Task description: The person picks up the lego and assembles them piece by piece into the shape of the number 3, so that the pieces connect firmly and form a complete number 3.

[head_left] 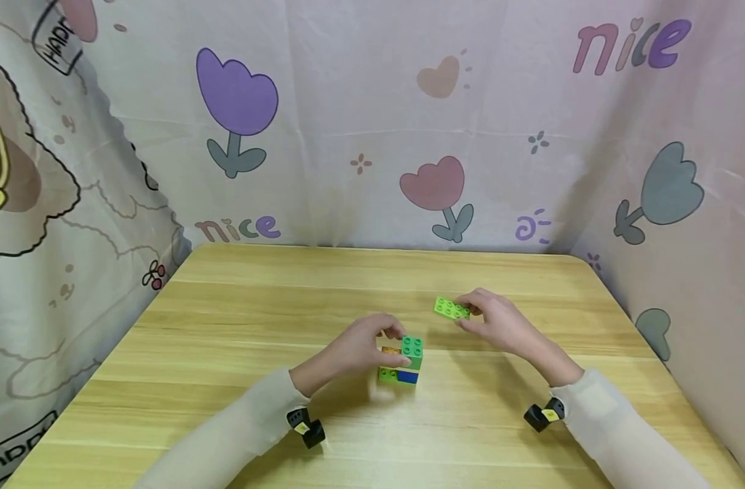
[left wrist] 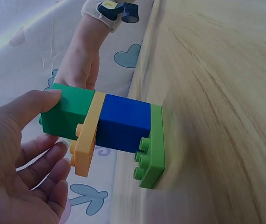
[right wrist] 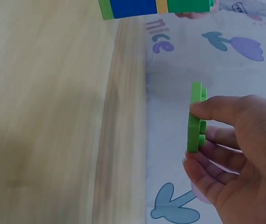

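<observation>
A small stack of toy building bricks stands upright on the table in the head view. From bottom to top it has a light green plate, a blue brick, an orange plate and a green brick. My left hand holds the green brick at the top, thumb on its near side; the fingertips behind are partly hidden. Farther back and to the right, my right hand pinches a loose light green plate by its right end, studs facing up, above the table.
The wooden table stretches around both hands. Behind it hangs a printed curtain, with more fabric along the left and right sides. A black wrist camera sits on the left sleeve, another camera on the right.
</observation>
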The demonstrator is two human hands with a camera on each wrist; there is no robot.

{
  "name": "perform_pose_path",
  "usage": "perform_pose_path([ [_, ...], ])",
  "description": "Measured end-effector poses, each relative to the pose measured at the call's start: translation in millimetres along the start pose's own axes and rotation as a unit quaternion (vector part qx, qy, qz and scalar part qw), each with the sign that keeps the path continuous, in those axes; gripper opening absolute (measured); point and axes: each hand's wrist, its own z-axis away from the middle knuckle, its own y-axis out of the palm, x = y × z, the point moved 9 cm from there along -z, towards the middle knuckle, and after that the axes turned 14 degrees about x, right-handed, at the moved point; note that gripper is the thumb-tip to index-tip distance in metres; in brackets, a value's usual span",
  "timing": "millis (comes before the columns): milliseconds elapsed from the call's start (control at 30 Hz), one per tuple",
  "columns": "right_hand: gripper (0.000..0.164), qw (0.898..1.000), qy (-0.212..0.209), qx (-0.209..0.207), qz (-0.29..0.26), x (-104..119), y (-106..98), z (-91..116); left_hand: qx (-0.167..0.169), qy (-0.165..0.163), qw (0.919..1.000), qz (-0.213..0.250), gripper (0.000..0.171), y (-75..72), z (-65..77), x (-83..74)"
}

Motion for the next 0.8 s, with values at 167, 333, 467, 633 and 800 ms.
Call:
perform_pose_path([
  [167, 0.036, 1.0, -0.017, 0.0, -0.003, 7.8, 0.2, 0.2, 0.005, -0.003, 1.0, 0.007, 0.034, 1.6, -0.9, 3.0],
  [333, 0.035, 0.999, -0.032, 0.0, -0.01, 16.0, -1.1, 1.3, 0.003, -0.004, 0.9999, 0.014, 0.032, 2.6, 0.0, 2.1],
  [467, 0.034, 0.999, -0.046, 0.004, -0.018, 24.4, -2.5, 2.8, -0.004, -0.006, 0.9998, 0.018, 0.031, 3.1, 0.9, 0.6],
  [633, 0.034, 0.998, -0.058, 0.013, -0.028, 34.9, -3.1, 5.2, -0.009, -0.008, 0.9998, 0.018, 0.03, 3.5, 1.0, 0.7],
  [800, 0.034, 0.997, -0.065, 0.019, -0.032, 40.1, -3.1, 8.4, -0.009, -0.008, 0.9998, 0.018, 0.028, 3.6, -0.4, 0.4],
])
